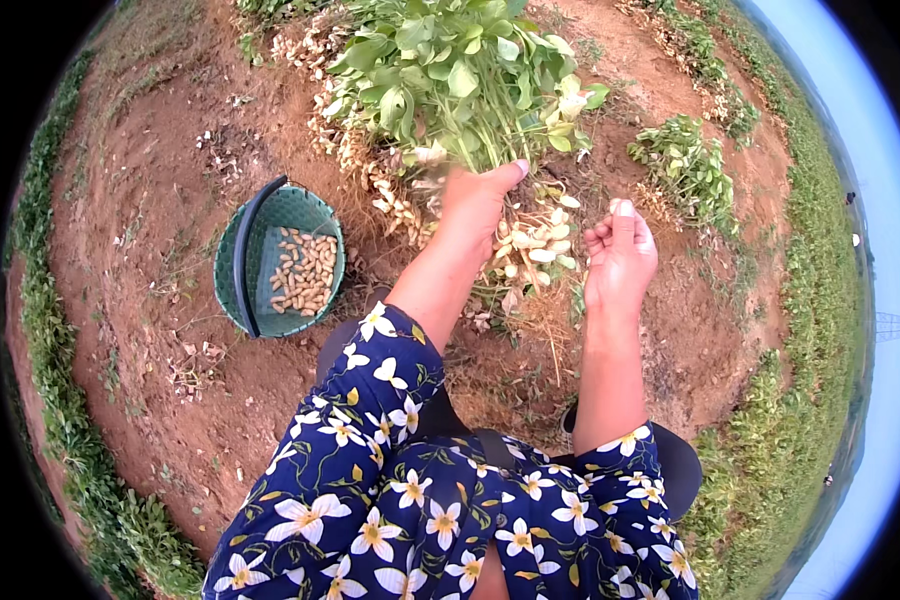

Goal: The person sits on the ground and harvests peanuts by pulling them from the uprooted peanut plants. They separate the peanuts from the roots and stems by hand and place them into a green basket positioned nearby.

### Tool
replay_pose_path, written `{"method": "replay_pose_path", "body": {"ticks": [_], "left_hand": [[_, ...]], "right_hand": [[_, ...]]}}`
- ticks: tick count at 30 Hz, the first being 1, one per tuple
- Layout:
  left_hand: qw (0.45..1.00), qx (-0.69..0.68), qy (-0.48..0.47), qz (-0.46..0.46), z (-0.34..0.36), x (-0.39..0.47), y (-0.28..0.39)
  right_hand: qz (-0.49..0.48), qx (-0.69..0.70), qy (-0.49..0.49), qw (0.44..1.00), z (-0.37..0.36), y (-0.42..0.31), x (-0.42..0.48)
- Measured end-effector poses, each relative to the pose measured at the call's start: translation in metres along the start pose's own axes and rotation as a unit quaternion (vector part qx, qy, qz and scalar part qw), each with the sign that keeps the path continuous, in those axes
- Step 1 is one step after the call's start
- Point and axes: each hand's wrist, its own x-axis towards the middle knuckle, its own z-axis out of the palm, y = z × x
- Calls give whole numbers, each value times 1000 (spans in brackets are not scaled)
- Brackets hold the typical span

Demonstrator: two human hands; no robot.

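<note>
My left hand (480,199) grips the stems of a leafy green peanut plant bunch (457,75). Its leaves point away from me, and a cluster of pale peanut pods (532,240) hangs at the roots just right of that hand. To the right of the pods, apart from them, my right hand (622,255) is raised with its fingers curled and the thumb against them; whether something small is between them cannot be told. On the left, a green woven basket (229,289) with a dark handle (241,255) holds many loose peanuts (304,274).
Pulled peanut plants with pods (352,150) lie in a heap behind my left hand. Another uprooted plant (682,169) rests on the reddish soil (142,375) at right. Green crop rows (67,390) run along the left and right sides.
</note>
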Motion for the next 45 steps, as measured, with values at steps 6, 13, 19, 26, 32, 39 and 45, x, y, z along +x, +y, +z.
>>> {"method": "replay_pose_path", "body": {"ticks": [6,13,19,26,32,39,45], "left_hand": [[995,19,23,91,-5,9,-9],[992,36,58,108,-4,7,-11],[993,40,49,96,-5,8,-10],[998,-17,0,54,26,0,-15],[993,93,55,52,22,-9,-22],[915,259,136,276,1,-12,-16],[994,35,17,106,-24,-4,11]], "right_hand": [[97,39,-79,991,2,-44,-11],[-336,-587,-258,690,24,-24,-56],[-412,-509,-254,712,15,-1,-41],[-18,-185,-153,971,5,1,-38],[-39,30,-42,998,-14,-29,3],[132,-35,-396,908,135,-7,-68],[-95,-74,-339,933,126,-34,-53]]}}
